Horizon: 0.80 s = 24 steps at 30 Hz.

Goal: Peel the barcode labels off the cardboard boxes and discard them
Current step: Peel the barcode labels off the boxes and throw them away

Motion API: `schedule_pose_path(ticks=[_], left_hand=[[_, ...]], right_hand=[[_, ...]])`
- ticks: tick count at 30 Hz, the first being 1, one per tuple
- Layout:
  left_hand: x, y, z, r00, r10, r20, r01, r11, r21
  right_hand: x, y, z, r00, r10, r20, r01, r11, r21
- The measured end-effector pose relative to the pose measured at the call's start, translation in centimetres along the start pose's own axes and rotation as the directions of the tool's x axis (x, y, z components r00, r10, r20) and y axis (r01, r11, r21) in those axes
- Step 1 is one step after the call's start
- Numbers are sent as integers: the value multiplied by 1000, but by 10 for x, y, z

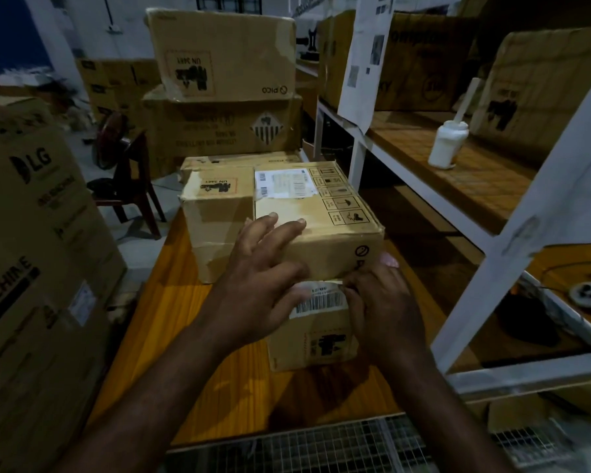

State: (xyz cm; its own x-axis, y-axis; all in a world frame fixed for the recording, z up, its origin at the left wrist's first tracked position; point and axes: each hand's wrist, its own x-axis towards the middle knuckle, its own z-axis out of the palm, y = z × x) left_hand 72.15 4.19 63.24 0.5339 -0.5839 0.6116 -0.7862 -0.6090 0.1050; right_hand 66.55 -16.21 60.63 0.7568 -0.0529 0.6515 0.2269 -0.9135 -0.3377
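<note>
A small cardboard box (311,343) stands on the wooden table in front of me, with a white barcode label (321,298) across its top front edge. A second box (335,250) lies on top of it and carries a white shipping label (284,184) on its upper face. My left hand (263,268) rests on the upper box with fingers spread, and its thumb touches the barcode label's left end. My right hand (379,302) has its fingertips curled at the label's right edge, picking at it.
Another box (215,227) sits left of the stack, with larger boxes (219,52) piled behind. Tall LG cartons (31,268) stand at the left. A white metal rack (485,247) at the right holds a white bottle (447,145) and boxes. A wire mesh (321,445) lies at the front.
</note>
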Motion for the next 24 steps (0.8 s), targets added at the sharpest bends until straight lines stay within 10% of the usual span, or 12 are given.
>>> schedule_pose_path(ticks=[24], left_hand=[[4,12,-7,994,-75,80,78,996,-40]], right_hand=[[-17,11,4,994,39,103,-48,995,89]])
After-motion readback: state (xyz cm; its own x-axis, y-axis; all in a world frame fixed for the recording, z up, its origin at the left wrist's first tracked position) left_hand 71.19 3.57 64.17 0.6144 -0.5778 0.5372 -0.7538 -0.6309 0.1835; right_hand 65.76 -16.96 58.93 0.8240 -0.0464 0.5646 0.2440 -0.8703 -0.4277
